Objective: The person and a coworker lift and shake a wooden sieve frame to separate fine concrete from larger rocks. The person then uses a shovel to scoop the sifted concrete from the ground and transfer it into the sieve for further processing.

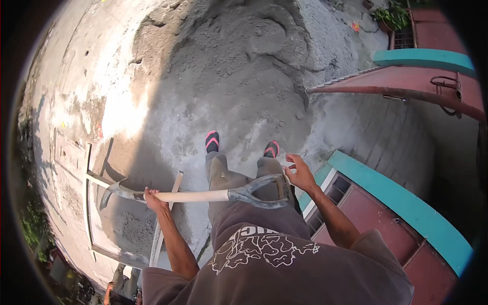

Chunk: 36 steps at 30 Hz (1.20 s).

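Note:
A shovel lies sideways across the front of my body at thigh height. My left hand grips its pale wooden shaft close to the socket. The metal blade points to the left, and its face is seen partly edge-on. At the right end is a worn grey D-shaped handle. My right hand is beside that handle's grip, with its fingers bent and apart, and is not closed around it. Both feet, in dark footwear with pink straps, stand on the dusty concrete.
A large heap of grey sand spreads ahead. At left a wooden frame surrounds a smaller sand pile. A red metal gate juts in from the right, above a teal-edged wall. Another person is at lower left.

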Each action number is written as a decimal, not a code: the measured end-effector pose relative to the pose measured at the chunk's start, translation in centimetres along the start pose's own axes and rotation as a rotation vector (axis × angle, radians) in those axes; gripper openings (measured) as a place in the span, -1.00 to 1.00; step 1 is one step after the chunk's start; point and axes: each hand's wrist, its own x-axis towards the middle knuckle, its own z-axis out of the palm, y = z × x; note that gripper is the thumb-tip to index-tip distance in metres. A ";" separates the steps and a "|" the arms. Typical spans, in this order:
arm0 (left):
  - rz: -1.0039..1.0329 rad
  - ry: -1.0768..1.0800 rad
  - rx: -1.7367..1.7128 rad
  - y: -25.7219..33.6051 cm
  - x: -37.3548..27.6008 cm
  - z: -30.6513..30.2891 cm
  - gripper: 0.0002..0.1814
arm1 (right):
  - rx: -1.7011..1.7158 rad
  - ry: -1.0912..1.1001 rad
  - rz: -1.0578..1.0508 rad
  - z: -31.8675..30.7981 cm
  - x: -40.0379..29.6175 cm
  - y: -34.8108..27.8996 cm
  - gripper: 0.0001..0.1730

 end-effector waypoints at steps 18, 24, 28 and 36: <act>-0.130 -0.210 0.752 -29.1 -7.5 9.5 -0.86 | -0.637 0.226 0.309 1.7 26.4 48.8 -0.61; -0.145 -0.173 0.806 -31.4 -6.6 8.3 -0.89 | -0.852 0.309 0.230 2.9 30.6 54.6 -0.57; -0.227 -0.205 0.798 -32.5 -6.3 8.2 -0.85 | -0.942 0.444 0.049 3.3 29.0 64.3 -0.62; -0.228 -0.174 0.726 -33.1 -7.3 7.6 -0.90 | -0.751 0.216 0.170 9.5 29.9 60.3 -0.43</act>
